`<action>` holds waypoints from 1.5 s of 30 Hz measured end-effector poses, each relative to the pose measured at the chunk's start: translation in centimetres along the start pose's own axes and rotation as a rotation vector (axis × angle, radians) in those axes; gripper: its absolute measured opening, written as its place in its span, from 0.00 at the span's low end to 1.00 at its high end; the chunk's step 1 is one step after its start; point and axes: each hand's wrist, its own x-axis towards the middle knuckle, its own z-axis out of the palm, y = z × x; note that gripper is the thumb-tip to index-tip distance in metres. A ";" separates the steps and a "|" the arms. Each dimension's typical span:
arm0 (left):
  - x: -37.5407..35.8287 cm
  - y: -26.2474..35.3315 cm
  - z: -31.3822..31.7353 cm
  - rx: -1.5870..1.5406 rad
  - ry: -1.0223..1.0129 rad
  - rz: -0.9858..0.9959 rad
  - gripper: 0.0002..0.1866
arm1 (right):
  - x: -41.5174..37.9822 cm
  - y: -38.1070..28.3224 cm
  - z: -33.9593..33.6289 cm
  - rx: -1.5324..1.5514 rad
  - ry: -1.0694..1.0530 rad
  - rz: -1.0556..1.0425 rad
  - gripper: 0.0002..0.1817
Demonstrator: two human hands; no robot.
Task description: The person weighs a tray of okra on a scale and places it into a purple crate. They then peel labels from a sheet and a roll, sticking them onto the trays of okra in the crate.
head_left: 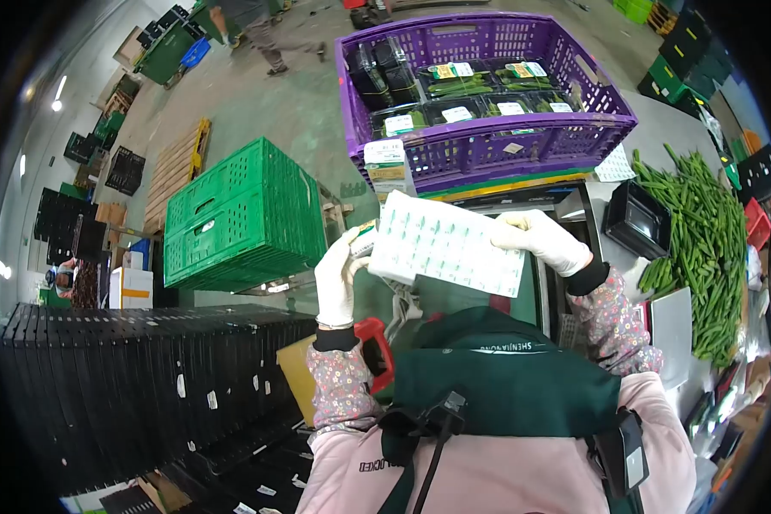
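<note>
My left hand point(338, 278), in a white glove, has its fingers closed on a small label stack point(364, 239) at the left end of a white sticker sheet. My right hand point(542, 242), also gloved, pinches the upper right part of the sticker sheet point(448, 246), which is printed with rows of small green marks. The sheet is spread between both hands in front of my dark green apron point(505, 373). Just beyond it stands a purple crate point(522, 146) holding black trays of green vegetables point(458, 86) with labels on top.
Green crates point(240, 218) are stacked at left, above a long row of black trays point(146, 377). At right, a heap of green pods point(702, 248) lies on the metal table beside a black tray point(636, 219). A person point(261, 30) stands in the far background.
</note>
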 end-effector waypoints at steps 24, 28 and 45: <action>-0.7 1.3 7.1 0.163 -0.255 -0.097 0.32 | -1.7 2.2 -0.8 0.221 0.058 0.031 0.14; -0.9 0.9 6.9 0.185 -0.248 -0.100 0.32 | -1.9 2.4 -0.8 0.201 0.071 0.026 0.15; -1.4 -2.3 10.5 0.150 -0.127 -0.119 0.18 | -0.2 5.4 5.3 0.438 0.442 -0.109 0.11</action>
